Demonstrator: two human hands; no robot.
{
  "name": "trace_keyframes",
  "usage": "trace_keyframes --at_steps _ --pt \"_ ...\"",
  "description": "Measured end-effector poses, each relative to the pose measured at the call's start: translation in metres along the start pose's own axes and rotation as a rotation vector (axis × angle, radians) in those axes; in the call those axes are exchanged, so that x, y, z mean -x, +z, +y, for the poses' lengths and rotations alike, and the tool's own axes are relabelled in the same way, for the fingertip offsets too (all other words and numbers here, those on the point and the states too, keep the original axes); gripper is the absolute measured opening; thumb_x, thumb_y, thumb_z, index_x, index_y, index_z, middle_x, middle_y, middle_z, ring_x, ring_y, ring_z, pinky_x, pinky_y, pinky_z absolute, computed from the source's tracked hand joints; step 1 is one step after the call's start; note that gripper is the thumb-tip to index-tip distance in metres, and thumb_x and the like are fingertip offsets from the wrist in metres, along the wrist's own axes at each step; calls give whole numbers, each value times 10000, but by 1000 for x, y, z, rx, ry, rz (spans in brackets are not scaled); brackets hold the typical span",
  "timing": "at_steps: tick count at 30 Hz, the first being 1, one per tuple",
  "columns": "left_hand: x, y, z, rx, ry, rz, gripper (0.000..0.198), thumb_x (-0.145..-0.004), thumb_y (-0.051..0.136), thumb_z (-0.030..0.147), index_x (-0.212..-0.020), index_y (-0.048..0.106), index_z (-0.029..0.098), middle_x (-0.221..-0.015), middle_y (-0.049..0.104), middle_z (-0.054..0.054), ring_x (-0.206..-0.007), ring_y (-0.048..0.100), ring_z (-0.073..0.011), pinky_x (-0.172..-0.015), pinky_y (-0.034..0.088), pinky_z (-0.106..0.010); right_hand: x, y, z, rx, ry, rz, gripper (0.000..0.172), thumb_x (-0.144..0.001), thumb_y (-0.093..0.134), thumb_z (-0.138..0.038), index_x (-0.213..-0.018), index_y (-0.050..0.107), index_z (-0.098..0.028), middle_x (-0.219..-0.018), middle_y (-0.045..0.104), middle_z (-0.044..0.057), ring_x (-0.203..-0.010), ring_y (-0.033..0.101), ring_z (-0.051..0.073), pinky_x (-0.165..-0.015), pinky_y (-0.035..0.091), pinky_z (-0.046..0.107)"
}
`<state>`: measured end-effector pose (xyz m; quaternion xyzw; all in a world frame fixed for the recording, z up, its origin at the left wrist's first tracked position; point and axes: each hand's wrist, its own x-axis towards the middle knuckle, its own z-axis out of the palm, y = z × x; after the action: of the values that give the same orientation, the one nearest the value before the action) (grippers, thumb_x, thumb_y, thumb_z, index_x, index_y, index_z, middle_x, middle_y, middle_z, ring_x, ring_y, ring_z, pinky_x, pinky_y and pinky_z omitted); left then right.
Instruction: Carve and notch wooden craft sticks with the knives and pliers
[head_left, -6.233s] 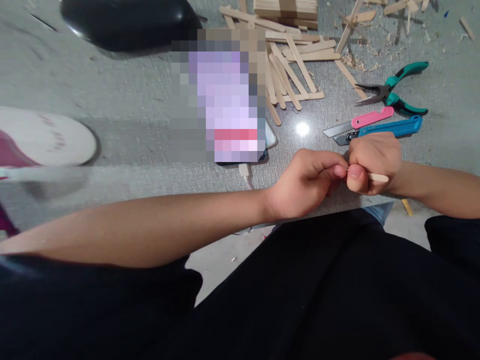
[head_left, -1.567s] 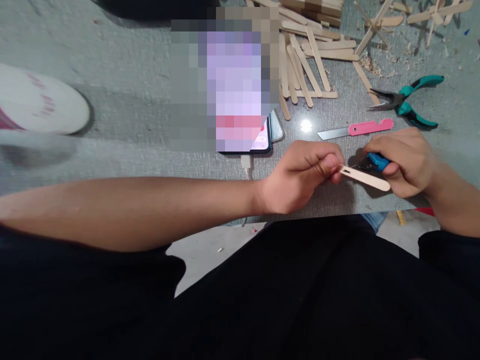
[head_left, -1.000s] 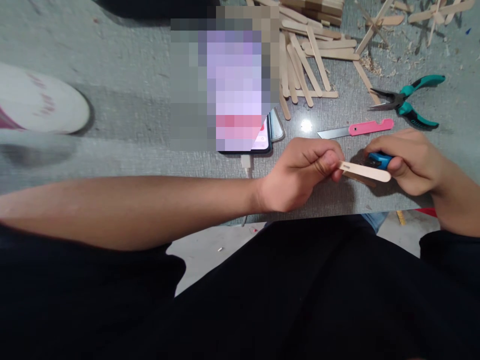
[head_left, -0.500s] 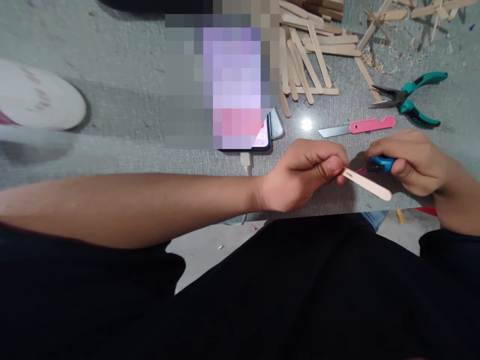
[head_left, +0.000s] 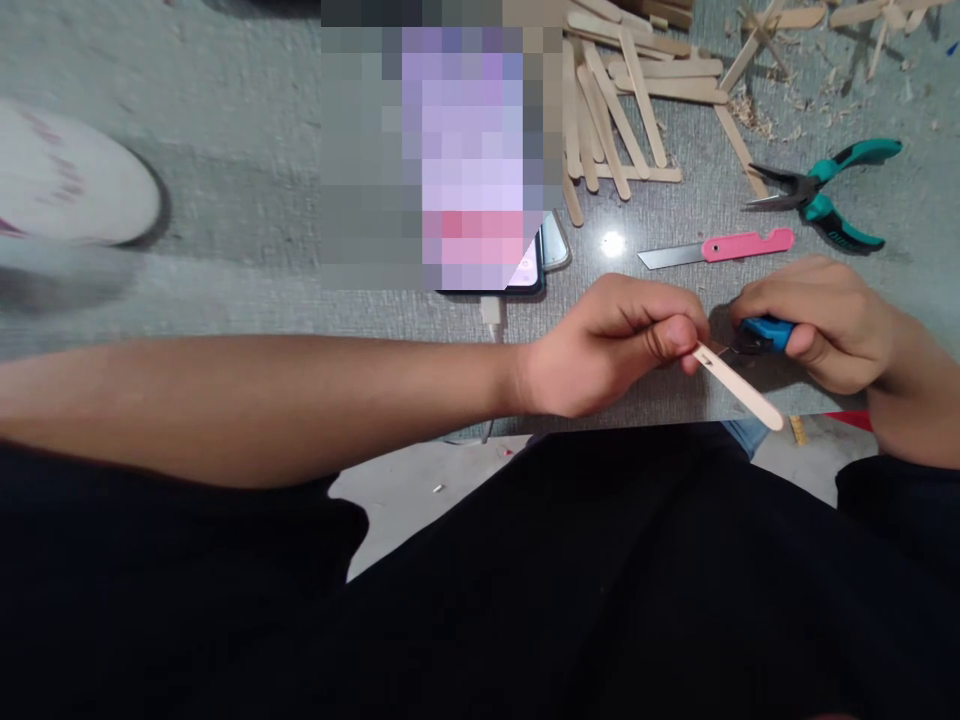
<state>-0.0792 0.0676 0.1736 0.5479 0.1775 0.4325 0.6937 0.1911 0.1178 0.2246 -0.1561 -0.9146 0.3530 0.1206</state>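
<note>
My left hand [head_left: 615,345] pinches one end of a flat wooden craft stick [head_left: 739,387] near the table's front edge; the stick slants down to the right and shows a small slot near the held end. My right hand [head_left: 821,320] is closed around a blue utility knife [head_left: 763,335], whose dark tip sits right beside the slotted end of the stick.
A pink-handled blade [head_left: 712,249] and teal pliers [head_left: 821,187] lie behind my hands. Loose craft sticks [head_left: 611,110] and shavings cover the back right. A phone [head_left: 525,270] with a cable lies mid-table, a white round lid [head_left: 71,185] at far left.
The stick's free end has swung down toward the table edge. My right hand picked up the blue knife from the table several seconds ago and keeps it at the stick's slotted end.
</note>
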Motion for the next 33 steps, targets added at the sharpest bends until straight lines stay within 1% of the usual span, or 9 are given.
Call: trace_keyframes --at_steps 4,6,8,13,16,22,28,31,33 --pt "1 0 0 -37 -9 10 565 -1130 683 662 -793 698 209 -715 681 -9 -685 614 -141 -715 522 -291 0 1 -1 38 4 14 573 -1240 255 -592 -1155 667 -203 -880 731 40 -723 641 167 -679 485 335" --pt "1 1 0 -50 -18 20 590 -1127 671 689 -781 686 211 -705 670 -10 -696 620 -146 -720 524 -293 -1 1 -1 46 0 20 549 -1241 265 -574 -1139 662 -209 -869 723 38 -713 627 169 -669 475 335" --pt "2 1 -1 -61 -17 30 598 -1131 663 689 -772 678 211 -698 659 -7 -698 620 -147 -721 520 -291 -3 1 -2 52 6 19 534 -1240 269 -565 -1127 658 -217 -862 719 37 -717 623 174 -670 471 338" --pt "2 3 -4 -55 14 81 574 -1135 689 646 -758 684 212 -687 645 4 -687 610 -134 -717 508 -275 -4 2 -3 85 26 36 570 -1234 256 -604 -1121 664 -221 -838 692 26 -703 624 178 -662 463 336" --pt "2 3 -5 -71 -20 105 587 -1105 710 684 -739 688 225 -670 644 -9 -683 616 -157 -698 511 -292 -3 3 -3 92 48 47 530 -1230 286 -593 -1100 662 -243 -817 679 21 -682 621 185 -646 457 348" --pt "2 4 -3 -80 -31 115 617 -1101 694 720 -739 685 221 -657 638 -12 -695 633 -163 -706 516 -297 -5 4 -5 93 61 47 607 -1222 260 -652 -1076 660 -220 -814 674 22 -681 599 169 -641 440 325" --pt "2 4 -1 -80 -49 125 574 -1098 726 659 -716 672 235 -641 615 -13 -697 624 -176 -700 515 -306 -3 7 -4 128 79 71 596 -1218 272 -644 -1072 666 -222 -806 675 32 -676 605 185 -634 431 334" --pt "2 5 -2 -63 -51 140 556 -1098 744 623 -710 672 232 -648 620 -9 -679 606 -162 -696 501 -300 -2 8 -4 132 83 93 569 -1214 300 -634 -1082 674 -226 -803 684 36 -666 611 192 -623 428 342" --pt "3 6 -3 -51 -46 148 566 -1095 744 639 -709 673 231 -646 617 -6 -667 595 -158 -687 490 -302 -2 9 -4 135 89 100 560 -1210 308 -633 -1092 680 -232 -804 691 40 -667 624 202 -624 438 351"
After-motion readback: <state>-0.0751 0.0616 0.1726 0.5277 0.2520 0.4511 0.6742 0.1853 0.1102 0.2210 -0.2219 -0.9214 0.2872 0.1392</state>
